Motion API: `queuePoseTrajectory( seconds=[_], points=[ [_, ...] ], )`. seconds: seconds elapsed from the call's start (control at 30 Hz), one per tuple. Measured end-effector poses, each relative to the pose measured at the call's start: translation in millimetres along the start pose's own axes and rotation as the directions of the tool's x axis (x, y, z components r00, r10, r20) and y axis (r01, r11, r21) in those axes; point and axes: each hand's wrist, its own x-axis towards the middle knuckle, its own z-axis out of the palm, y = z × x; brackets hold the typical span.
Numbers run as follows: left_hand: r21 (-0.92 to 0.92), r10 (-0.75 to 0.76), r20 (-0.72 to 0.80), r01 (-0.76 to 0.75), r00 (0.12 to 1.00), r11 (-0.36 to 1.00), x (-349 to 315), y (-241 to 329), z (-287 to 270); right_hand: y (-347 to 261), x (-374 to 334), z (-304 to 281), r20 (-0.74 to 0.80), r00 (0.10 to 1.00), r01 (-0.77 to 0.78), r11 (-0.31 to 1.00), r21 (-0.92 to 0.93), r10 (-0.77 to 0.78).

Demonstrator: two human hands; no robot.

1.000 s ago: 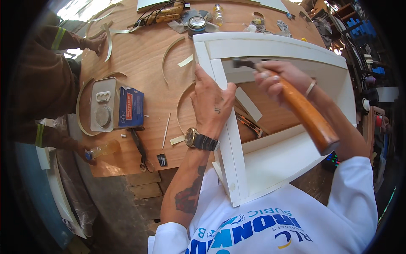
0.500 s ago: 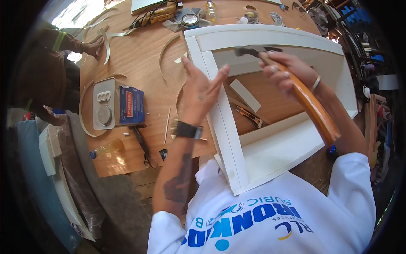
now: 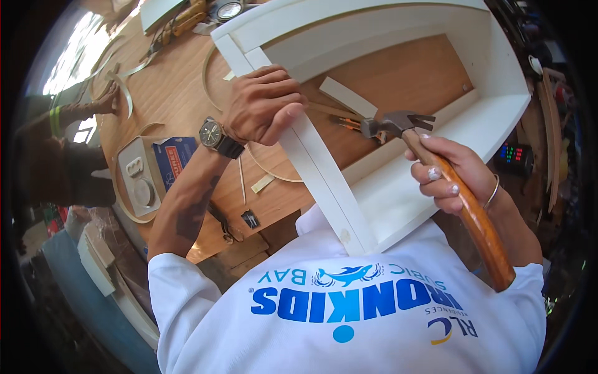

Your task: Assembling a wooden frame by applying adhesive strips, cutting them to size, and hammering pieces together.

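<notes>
A white wooden frame (image 3: 324, 177), box-like with deep sides, lies across the wooden table and reaches to my shirt. My left hand (image 3: 265, 103) is wrapped round its left rail, knuckles up. In my right hand (image 3: 458, 171) is a claw hammer (image 3: 483, 234) with a varnished wooden handle, gripped near the head. The hammer's head hangs over the frame's opening, apart from the wood. Through that opening show a utility knife (image 3: 350, 123) and a small white board strip (image 3: 347, 98), both lying on the table.
Left on the wooden table (image 3: 180, 81) stands a rectangular metal can (image 3: 149, 168) in blue and white. Curved edging strips (image 3: 124, 90) lie about. A power tool (image 3: 180, 25) is at the back. Another person's hand (image 3: 107, 100) rests at the far left edge. Boards (image 3: 96, 262) lean lower left.
My left hand has gone from open fingers beside the rail to a grip on it. The hammer has come down and nearer to me. The frame sits further left and higher in view.
</notes>
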Motion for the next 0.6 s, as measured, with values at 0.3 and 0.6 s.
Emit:
queuePoseTrajectory(
  seconds=[0.3, 0.6],
  points=[
    [0.044, 0.135, -0.086, -0.131, 0.987, 0.99, 1.1, 17.2, 19.1, 27.9, 1.2, 21.6, -0.065, 0.995, 0.069, 0.997, -0.026, -0.07],
    [0.045, 0.156, -0.223, -0.15, 0.962, 0.988, -6.1, 20.2, 29.6, 32.3, -0.7, 45.5, -0.145, 0.981, 0.112, 0.987, -0.118, -0.128]
  ],
)
